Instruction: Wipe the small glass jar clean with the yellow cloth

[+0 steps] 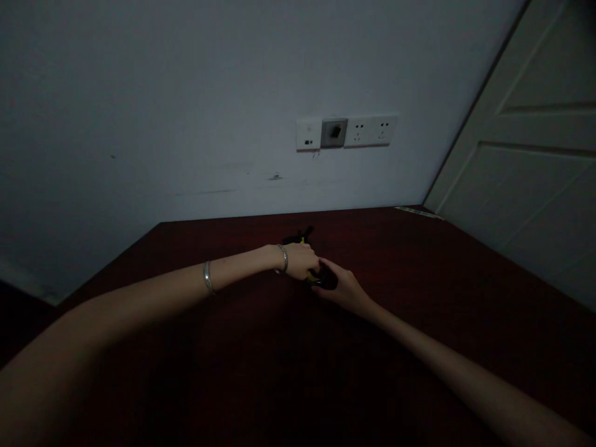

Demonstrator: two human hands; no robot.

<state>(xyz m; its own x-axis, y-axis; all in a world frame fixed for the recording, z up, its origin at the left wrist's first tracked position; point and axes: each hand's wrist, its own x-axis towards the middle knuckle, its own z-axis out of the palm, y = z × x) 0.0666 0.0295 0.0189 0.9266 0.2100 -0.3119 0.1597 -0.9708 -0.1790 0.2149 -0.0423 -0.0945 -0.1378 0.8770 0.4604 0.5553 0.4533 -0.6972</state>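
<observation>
Both my arms reach forward over a dark red-brown table [419, 298] in dim light. My left hand [300, 261], with a thin bracelet at the wrist and another further up the forearm, is closed around a small black and yellow object [300, 238]. My right hand [342, 287] meets it from the right, fingers curled on a dark part of the same object. What the object is cannot be made out; most of it is hidden by the hands.
A pale wall stands behind the table with a row of sockets and a switch [347, 131]. A light panelled door [535, 161] rises at the right. A thin pale strip [416, 212] lies at the table's back right corner.
</observation>
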